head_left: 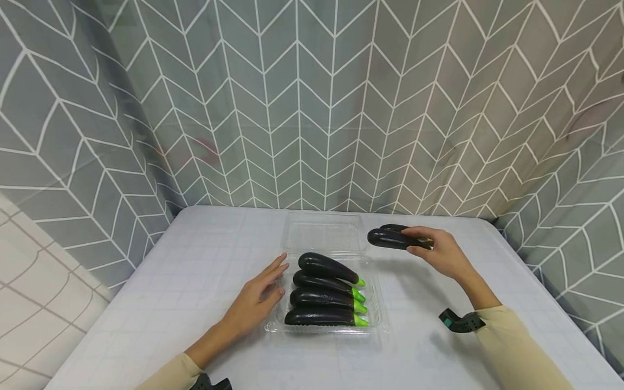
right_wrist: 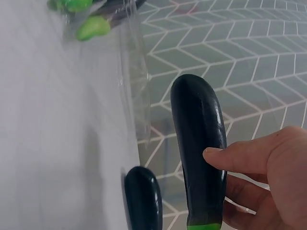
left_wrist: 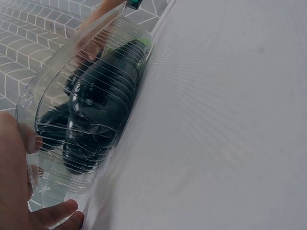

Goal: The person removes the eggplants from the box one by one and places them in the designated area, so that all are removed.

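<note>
My right hand [head_left: 444, 253] pinches a dark purple eggplant [head_left: 387, 238] between thumb and fingers, above the table right of the clear plastic clamshell box [head_left: 336, 330]. In the right wrist view the held eggplant [right_wrist: 196, 124] has its green stem end downward. Another eggplant [right_wrist: 144, 196] lies on the table behind it. Several eggplants [head_left: 319, 316] lie side by side in the box's base, green stems to the right. My left hand [head_left: 251, 306] is at the base's left side, fingers spread and loosely extended. In the left wrist view its fingers [left_wrist: 57, 212] sit beside the box's ribbed wall [left_wrist: 139, 29].
The box's lid [head_left: 322, 234] lies folded back behind the base. A white cloth covers the table [head_left: 195, 260]. Grey chevron-patterned curtains [head_left: 312, 108] stand behind and at both sides.
</note>
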Action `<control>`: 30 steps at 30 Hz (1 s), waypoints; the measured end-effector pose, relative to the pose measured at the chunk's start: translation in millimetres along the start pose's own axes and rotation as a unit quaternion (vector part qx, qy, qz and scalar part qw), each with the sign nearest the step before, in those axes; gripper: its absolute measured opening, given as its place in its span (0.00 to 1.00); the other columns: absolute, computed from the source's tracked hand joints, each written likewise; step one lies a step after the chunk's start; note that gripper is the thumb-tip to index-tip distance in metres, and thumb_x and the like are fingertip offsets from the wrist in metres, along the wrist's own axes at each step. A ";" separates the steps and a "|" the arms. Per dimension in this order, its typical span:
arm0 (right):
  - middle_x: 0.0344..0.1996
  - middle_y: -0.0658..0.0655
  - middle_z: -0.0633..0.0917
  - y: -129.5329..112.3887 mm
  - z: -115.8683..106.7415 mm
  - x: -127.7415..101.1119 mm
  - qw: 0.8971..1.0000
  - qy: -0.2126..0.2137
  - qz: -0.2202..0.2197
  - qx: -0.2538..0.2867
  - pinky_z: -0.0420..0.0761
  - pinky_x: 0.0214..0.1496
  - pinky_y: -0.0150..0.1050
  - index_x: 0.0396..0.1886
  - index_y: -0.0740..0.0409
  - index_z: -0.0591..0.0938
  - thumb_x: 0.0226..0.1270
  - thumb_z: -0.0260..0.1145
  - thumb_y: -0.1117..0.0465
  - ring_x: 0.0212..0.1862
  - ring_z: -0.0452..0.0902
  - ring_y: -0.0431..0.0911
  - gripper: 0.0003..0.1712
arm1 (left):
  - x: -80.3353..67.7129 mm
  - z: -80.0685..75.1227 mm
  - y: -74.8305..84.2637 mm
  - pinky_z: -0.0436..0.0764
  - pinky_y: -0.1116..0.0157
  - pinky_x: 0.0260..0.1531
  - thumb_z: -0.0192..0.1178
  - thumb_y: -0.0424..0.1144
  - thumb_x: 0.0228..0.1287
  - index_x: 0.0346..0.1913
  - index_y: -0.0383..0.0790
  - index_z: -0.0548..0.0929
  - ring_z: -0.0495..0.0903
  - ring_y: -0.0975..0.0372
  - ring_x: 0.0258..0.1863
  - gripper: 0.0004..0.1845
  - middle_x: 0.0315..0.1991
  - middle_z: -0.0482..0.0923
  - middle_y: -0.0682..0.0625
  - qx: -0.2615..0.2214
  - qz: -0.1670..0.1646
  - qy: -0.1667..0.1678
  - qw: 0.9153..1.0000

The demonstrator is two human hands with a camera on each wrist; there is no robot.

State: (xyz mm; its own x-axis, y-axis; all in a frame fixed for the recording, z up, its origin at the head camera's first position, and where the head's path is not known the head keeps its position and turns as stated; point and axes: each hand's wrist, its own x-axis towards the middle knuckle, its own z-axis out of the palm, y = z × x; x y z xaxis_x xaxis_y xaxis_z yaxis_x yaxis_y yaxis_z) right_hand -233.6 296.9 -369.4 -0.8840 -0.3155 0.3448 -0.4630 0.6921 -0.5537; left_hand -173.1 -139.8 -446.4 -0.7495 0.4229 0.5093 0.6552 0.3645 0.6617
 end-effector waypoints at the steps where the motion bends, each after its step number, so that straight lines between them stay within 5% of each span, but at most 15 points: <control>1: 0.51 0.53 0.79 2.2 -0.4 0.0 1.000 0.000 0.002 -0.001 0.77 0.43 0.40 0.53 0.51 0.80 0.62 0.67 0.60 0.49 0.74 0.47 0.19 | 0.2 0.0 0.0 0.71 0.61 0.57 0.56 0.33 0.66 0.68 0.43 0.65 0.57 0.56 0.67 0.28 0.71 0.55 0.47 0.001 -0.002 -0.001 1.000; 10: 0.50 0.58 0.79 17.0 -1.6 3.2 1.000 0.003 0.005 -0.004 0.74 0.50 0.51 0.52 0.57 0.80 0.60 0.66 0.66 0.53 0.72 0.51 0.19 | -0.4 -0.3 -1.0 0.72 0.61 0.56 0.57 0.32 0.65 0.68 0.43 0.65 0.57 0.55 0.67 0.28 0.71 0.54 0.48 0.005 -0.004 -0.006 1.000; 30: 0.51 0.64 0.79 50.6 3.1 4.9 0.999 -0.017 0.030 -0.006 0.69 0.55 0.56 0.51 0.61 0.80 0.58 0.66 0.70 0.55 0.70 0.58 0.19 | -0.9 -1.5 1.2 0.72 0.60 0.56 0.54 0.36 0.68 0.68 0.40 0.65 0.58 0.53 0.67 0.26 0.70 0.55 0.45 0.012 0.001 -0.005 1.000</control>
State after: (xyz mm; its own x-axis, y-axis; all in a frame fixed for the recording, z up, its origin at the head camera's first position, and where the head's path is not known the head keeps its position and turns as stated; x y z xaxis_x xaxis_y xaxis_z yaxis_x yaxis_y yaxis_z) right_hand -261.5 328.3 -398.0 -0.9117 -0.2948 0.2860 -0.4089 0.7186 -0.5625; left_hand -171.8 -141.0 -445.2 -0.7470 0.4325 0.5048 0.6591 0.3826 0.6475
